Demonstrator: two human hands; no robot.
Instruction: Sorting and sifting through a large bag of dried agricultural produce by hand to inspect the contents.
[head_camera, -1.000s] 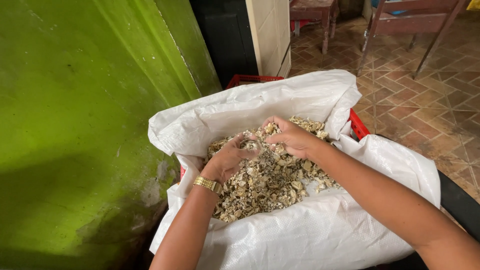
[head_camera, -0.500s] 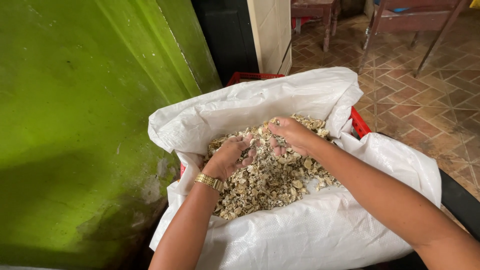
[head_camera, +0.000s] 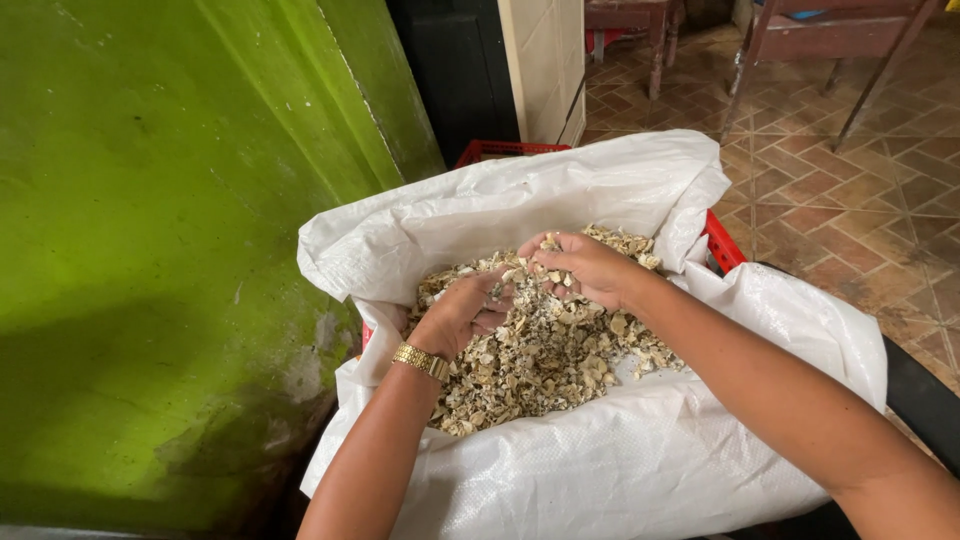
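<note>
Both hands cupped in a sack of pale chips

The left hand (head_camera: 462, 315) and right hand (head_camera: 585, 268) each curl loosely around dry beige fragments (head_camera: 545, 365) filling the open white woven sack (head_camera: 620, 470), which sits in a red crate (head_camera: 722, 240) beside a green wall (head_camera: 150, 250).

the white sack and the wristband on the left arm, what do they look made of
White sack: looks like woven plastic, matte, with a fine grid weave showing and stiff crumpled folds at its rolled rim. Wristband on the left hand: seems metal, gold-coloured and shiny, built of small links; whether solid or plated cannot be told.
</note>
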